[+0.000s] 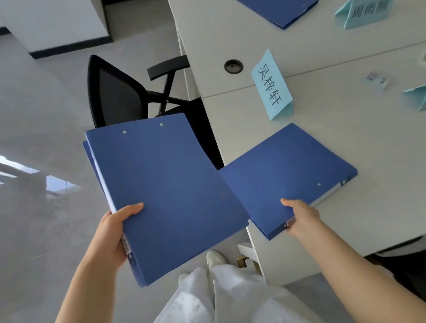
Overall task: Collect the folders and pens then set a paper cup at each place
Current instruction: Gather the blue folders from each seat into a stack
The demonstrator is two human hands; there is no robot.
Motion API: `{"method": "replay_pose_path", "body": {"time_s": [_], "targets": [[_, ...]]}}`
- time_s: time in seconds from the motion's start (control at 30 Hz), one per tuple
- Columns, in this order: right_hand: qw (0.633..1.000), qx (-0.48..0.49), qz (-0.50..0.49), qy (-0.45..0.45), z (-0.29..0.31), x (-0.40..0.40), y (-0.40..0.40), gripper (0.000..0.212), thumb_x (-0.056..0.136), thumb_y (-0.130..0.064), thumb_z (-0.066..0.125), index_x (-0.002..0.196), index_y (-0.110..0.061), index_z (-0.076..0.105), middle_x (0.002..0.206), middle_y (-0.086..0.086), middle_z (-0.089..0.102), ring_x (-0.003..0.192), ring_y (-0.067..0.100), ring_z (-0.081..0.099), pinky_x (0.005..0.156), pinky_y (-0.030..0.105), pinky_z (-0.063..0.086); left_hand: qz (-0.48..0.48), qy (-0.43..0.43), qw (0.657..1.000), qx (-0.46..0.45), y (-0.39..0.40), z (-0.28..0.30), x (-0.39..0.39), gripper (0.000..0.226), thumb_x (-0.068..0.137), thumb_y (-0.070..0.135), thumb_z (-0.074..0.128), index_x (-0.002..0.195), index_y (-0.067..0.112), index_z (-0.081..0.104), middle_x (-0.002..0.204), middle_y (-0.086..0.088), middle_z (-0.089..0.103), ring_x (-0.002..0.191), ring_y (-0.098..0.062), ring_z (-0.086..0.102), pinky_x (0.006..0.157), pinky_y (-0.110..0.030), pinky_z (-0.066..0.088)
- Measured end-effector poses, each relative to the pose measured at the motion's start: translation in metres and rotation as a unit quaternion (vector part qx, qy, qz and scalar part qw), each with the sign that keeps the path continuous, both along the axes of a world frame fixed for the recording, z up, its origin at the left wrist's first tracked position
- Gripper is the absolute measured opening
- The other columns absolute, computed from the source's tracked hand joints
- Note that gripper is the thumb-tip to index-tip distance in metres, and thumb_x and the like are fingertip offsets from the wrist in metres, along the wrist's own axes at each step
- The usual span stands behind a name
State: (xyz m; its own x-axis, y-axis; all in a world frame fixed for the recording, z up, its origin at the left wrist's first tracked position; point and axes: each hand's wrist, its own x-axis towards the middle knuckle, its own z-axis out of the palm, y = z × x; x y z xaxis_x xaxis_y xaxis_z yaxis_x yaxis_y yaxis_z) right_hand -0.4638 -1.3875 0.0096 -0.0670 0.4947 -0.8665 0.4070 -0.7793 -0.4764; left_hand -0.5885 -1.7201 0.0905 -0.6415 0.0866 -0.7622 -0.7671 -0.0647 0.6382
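right hand (301, 216) pinches the near corner of the table folder (287, 176), which lies directly right of the stack (167, 194) gripped by the left hand (117, 235).

Office: desk (339, 144), name cards (272, 85), mesh chair (116, 92).

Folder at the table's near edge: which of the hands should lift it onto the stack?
The right hand. It already grips the near corner of the folder on the table, which overhangs the table edge. The left hand is busy holding the collected folders out over the floor.
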Motion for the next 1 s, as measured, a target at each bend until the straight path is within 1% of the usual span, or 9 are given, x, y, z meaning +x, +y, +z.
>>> {"method": "replay_pose_path", "body": {"time_s": [0.07,0.13,0.3,0.43,0.57,0.7,0.87,0.93,1.0], "targets": [[0.998,0.031,-0.012,0.047,0.015,0.004,-0.001,0.040,0.077,0.003,0.073,0.113,-0.005,0.060,0.115,0.012,0.067,0.085,0.031,0.065,0.064,0.037,0.053,-0.009,0.003,1.000,0.000,-0.001,0.001,-0.003,0.055,0.065,0.019,0.072,0.118,0.008,0.063,0.107,-0.015,0.073,0.077,-0.030,0.073,0.063,-0.037,0.059],[0.993,0.060,-0.028,0.100,0.035,0.005,0.002,0.034,0.079,0.003,0.070,0.111,-0.006,0.062,0.115,0.010,0.068,0.083,0.027,0.067,0.061,0.032,0.053,-0.019,0.006,1.000,0.001,-0.005,0.002,-0.007,0.053,0.067,0.017,0.071,0.119,0.007,0.063,0.108,-0.016,0.072,0.078,-0.031,0.073,0.062,-0.038,0.059],[0.982,0.098,0.015,0.158,0.088,0.004,0.011,0.035,0.081,-0.003,0.068,0.114,-0.015,0.066,0.108,0.002,0.072,0.084,0.023,0.071,0.056,0.028,0.055,-0.030,0.004,0.999,-0.011,-0.019,0.002,-0.014,0.061,0.065,0.019,0.070,0.124,0.008,0.060,0.115,-0.019,0.069,0.093,-0.039,0.068,0.065,-0.042,0.059],[0.972,0.088,0.086,0.201,0.118,-0.005,0.003,0.038,0.082,-0.010,0.067,0.119,-0.020,0.066,0.112,0.000,0.073,0.097,0.026,0.071,0.075,0.036,0.056,-0.015,0.009,1.000,-0.014,-0.030,0.003,-0.020,0.043,0.081,0.012,0.065,0.123,0.009,0.060,0.114,-0.018,0.070,0.085,-0.035,0.069,0.060,-0.039,0.059],[0.952,0.059,0.180,0.242,0.134,-0.024,-0.018,0.037,0.085,-0.012,0.063,0.121,-0.021,0.063,0.113,0.001,0.073,0.099,0.029,0.071,0.083,0.043,0.055,0.005,0.007,1.000,-0.008,-0.037,0.003,-0.022,0.036,0.086,0.013,0.062,0.121,0.007,0.061,0.106,-0.016,0.073,0.074,-0.029,0.073,0.057,-0.037,0.059],[0.915,0.016,0.299,0.268,0.140,-0.063,-0.053,0.035,0.087,-0.009,0.059,0.120,-0.020,0.062,0.111,0.002,0.074,0.097,0.028,0.072,0.075,0.038,0.057,0.017,0.000,1.000,0.003,-0.055,0.009,-0.028,0.025,0.088,0.019,0.061,0.111,0.010,0.065,0.084,-0.007,0.076,0.064,-0.023,0.073,0.052,-0.031,0.058],[0.873,0.004,0.411,0.261,0.134,-0.118,-0.097,0.039,0.084,-0.001,0.061,0.121,-0.014,0.060,0.114,0.008,0.072,0.094,0.029,0.072,0.074,0.039,0.058,0.029,-0.008,0.999,0.025,-0.087,0.014,-0.045,0.023,0.090,0.032,0.060,0.105,0.015,0.067,0.083,-0.003,0.077,0.064,-0.021,0.073,0.049,-0.027,0.056],[0.851,0.018,0.459,0.254,0.132,-0.142,-0.114,0.043,0.077,-0.002,0.067,0.118,-0.015,0.060,0.113,0.008,0.072,0.093,0.028,0.072,0.076,0.040,0.058,0.030,-0.002,0.999,0.038,-0.104,0.015,-0.057,0.031,0.087,0.040,0.063,0.106,0.016,0.067,0.086,-0.002,0.077,0.068,-0.020,0.074,0.050,-0.027,0.057],[0.828,0.031,0.504,0.243,0.132,-0.166,-0.137,0.051,0.069,-0.007,0.072,0.118,-0.017,0.060,0.113,0.006,0.072,0.098,0.028,0.071,0.084,0.044,0.057,0.020,0.008,0.998,0.053,-0.128,0.017,-0.073,0.066,0.065,0.054,0.080,0.116,0.014,0.066,0.099,-0.006,0.076,0.079,-0.024,0.075,0.058,-0.031,0.059]]}}
